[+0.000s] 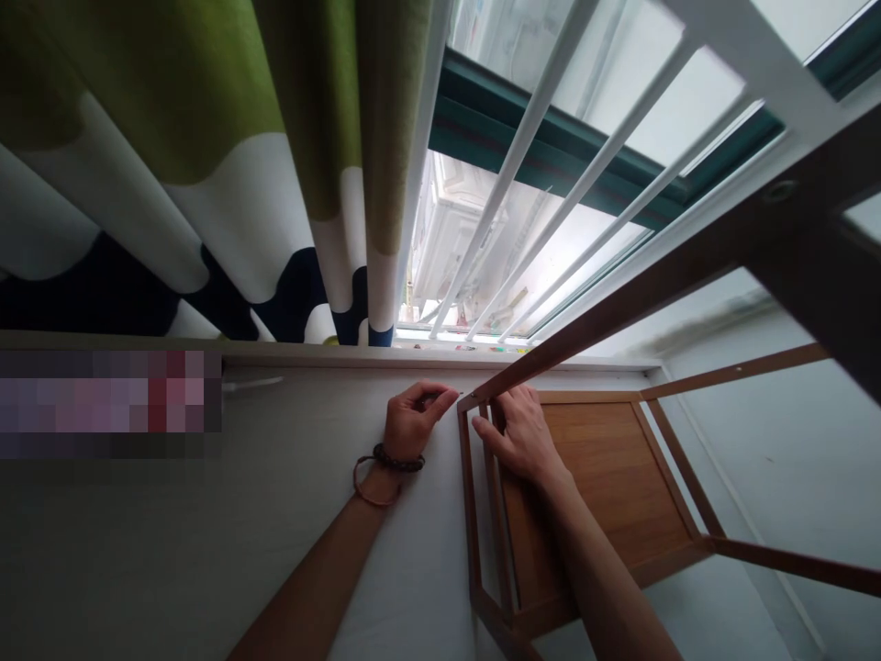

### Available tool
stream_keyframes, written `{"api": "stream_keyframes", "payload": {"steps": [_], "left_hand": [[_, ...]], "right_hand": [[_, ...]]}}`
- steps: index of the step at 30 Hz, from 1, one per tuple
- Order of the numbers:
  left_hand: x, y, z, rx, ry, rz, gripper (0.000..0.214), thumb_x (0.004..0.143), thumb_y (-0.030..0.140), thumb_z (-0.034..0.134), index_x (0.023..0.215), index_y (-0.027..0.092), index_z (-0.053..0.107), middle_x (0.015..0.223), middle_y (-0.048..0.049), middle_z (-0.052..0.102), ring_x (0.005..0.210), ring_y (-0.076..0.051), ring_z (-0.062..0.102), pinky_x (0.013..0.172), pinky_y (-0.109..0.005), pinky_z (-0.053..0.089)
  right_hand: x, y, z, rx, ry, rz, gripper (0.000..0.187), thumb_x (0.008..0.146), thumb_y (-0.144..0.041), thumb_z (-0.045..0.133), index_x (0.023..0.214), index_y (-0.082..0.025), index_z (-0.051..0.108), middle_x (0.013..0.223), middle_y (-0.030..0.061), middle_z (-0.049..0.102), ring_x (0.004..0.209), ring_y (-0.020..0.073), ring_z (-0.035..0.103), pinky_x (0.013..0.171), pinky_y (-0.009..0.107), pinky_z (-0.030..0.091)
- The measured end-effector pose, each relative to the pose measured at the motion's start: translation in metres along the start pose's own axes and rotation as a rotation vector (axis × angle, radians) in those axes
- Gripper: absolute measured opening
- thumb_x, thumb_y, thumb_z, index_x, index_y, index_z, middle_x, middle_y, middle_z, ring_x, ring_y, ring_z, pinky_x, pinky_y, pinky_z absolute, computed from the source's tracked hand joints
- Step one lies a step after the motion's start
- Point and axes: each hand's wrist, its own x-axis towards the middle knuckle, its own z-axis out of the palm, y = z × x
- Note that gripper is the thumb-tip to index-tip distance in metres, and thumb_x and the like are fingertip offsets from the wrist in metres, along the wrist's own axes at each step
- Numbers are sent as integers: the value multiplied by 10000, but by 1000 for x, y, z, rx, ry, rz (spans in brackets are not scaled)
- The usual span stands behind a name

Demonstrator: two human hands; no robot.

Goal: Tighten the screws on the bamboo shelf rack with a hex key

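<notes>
A wooden furniture frame [606, 477] with a flat brown panel and thin rails stands against the white wall under the window. My left hand [411, 424], with bead bracelets on the wrist, is curled in a pinch right beside the frame's top left corner; what it pinches is too small to make out. My right hand [518, 431] rests on the frame's upper left rail, fingers bent around the rail's edge next to that corner.
A green, white and navy curtain [206, 165] hangs at the upper left. White window bars [537, 165] run across the window with a teal frame. A white sill [309, 353] sits above the hands. A blurred patch covers the left wall.
</notes>
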Motion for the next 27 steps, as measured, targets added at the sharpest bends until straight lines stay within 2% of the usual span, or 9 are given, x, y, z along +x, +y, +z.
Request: {"api": "stream_keyframes", "payload": {"steps": [6,13,19,27], "left_hand": [[-4,1,-1,188,-25,143,127,706,294,660,728,169,668,644,14,581,535,-72,425,503,-203,356],[7,-1,7,229,-72,216,118,721,288,651,741,172,660,637,17,564,549,-79,444,531,-207,374],[5,-2,4,282,-64,257,117,735,290,633,752,176,654,617,24,506,553,-86,436,542,-212,374],[2,-1,4,350,-63,304,119,740,308,625,745,191,649,625,15,514,559,-99,446,566,-223,382]], "right_hand": [[-1,0,0,6,-11,14,210,796,-364,483,910,-196,535,887,58,543,886,234,471,822,366,339],[1,-1,-1,24,-2,6,232,792,-354,492,962,-205,546,911,57,551,904,234,470,830,370,334],[0,0,-1,26,1,14,246,794,-369,488,968,-205,548,893,51,546,897,234,479,840,373,336],[0,0,0,2,-3,18,215,806,-374,473,930,-210,538,860,49,537,879,233,476,830,368,342]]}}
